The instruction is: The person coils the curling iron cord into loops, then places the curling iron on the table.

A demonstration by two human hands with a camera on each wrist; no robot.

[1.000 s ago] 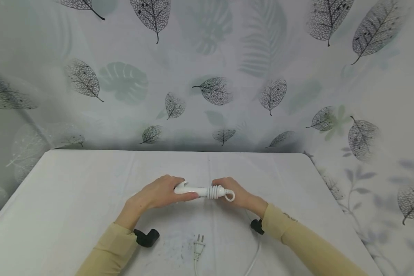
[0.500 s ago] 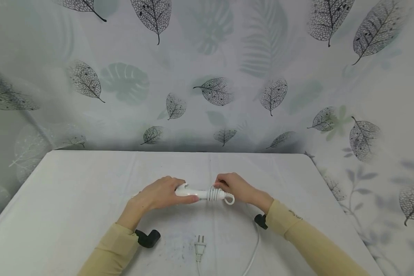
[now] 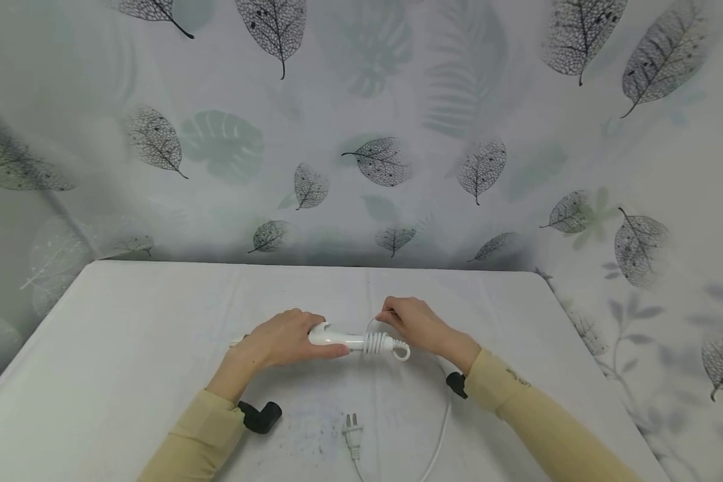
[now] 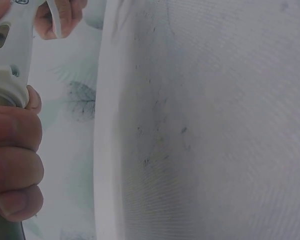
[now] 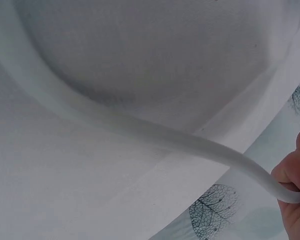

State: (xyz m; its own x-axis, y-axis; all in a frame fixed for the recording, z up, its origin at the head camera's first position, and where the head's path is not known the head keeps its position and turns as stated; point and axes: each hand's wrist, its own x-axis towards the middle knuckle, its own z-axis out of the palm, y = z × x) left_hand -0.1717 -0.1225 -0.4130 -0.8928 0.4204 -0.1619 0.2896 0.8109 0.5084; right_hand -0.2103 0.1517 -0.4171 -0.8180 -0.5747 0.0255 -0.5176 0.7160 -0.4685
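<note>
My left hand (image 3: 280, 343) grips a white curling iron (image 3: 337, 339) held level above the table. In the left wrist view, curled fingers (image 4: 17, 167) wrap its metal barrel (image 4: 7, 229), below the white handle (image 4: 12, 55). The white power cord (image 3: 375, 344) is wound in several turns around the handle's right end. My right hand (image 3: 418, 326) pinches the cord just above and to the right of these turns. In the right wrist view, a stretch of cord (image 5: 165, 137) runs into the pinching right fingers (image 5: 295, 170).
A two-pin plug (image 3: 353, 435) lies on the white-covered table (image 3: 156, 321) near the front. Loose cord (image 3: 438, 445) curves over the table below my right forearm. Black camera mounts (image 3: 261, 418) sit at both wrists. Behind stands a leaf-patterned curtain (image 3: 337, 100).
My right hand has moved up and slightly away from the curling iron, drawing a loop of cord off the turns. The plug has shifted slightly. My left hand keeps its grip, nearly still.
</note>
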